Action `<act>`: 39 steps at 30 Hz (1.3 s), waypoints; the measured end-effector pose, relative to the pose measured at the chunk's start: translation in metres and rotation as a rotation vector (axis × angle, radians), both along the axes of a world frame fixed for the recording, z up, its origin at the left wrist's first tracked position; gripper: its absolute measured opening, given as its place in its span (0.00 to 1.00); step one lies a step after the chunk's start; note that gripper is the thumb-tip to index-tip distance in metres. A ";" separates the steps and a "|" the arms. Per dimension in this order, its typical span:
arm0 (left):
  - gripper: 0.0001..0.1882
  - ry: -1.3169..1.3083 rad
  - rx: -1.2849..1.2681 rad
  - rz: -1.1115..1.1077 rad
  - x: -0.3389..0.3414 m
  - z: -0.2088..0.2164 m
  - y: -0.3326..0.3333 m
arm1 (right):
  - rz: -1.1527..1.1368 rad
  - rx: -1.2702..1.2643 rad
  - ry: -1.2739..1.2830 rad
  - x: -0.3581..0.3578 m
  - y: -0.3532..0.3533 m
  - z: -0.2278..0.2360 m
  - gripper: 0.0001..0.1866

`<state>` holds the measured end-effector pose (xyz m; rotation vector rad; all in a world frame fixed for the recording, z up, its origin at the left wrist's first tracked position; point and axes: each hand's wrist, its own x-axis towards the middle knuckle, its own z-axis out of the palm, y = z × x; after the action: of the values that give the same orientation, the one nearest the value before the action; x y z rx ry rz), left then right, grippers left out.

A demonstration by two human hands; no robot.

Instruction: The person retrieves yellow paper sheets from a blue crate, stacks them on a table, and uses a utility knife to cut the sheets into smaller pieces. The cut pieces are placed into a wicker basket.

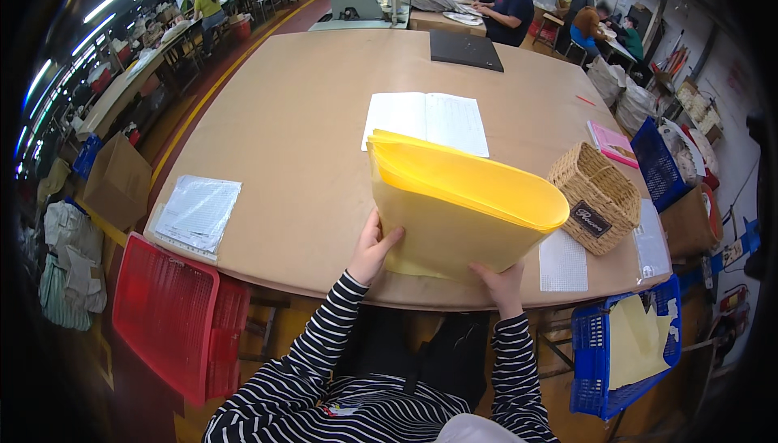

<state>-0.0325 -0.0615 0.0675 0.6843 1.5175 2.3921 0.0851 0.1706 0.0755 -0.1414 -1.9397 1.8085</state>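
Between both hands a thick stack of yellow paper sheets (462, 224) stands on its long edge at the near side of the brown-covered table (284, 119). The top edges bow and fan apart a little. My left hand (373, 250) grips the stack's left end, thumb on the face towards me. At the lower right, my right hand (501, 285) holds the other end, its fingers partly hidden behind the paper. Beyond the stack lies an open notebook (454, 115) with white pages, its lower part covered by the yellow sheets.
Right of the stack sit a wicker basket (604, 200), a gridded sheet (563, 263) and a pink book (613, 145). A black flat case (466, 51) lies at the far edge. Red (166, 313) and blue crates (592, 362) flank me below the table. Co-workers sit farther off.
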 end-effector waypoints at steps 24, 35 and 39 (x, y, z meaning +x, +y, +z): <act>0.21 0.054 -0.065 0.082 0.008 -0.025 0.002 | -0.182 -0.091 -0.004 0.004 -0.017 -0.016 0.16; 0.22 0.226 -0.298 0.152 0.004 -0.019 -0.005 | 0.030 0.106 -0.232 0.020 0.007 -0.001 0.18; 0.21 0.194 -0.191 0.163 0.016 -0.011 -0.008 | -0.038 -0.030 0.047 0.025 0.004 0.001 0.14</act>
<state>-0.0161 -0.0695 0.0569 0.7958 1.9209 2.3068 0.1104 0.1741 0.0762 -0.1436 -1.8654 1.8013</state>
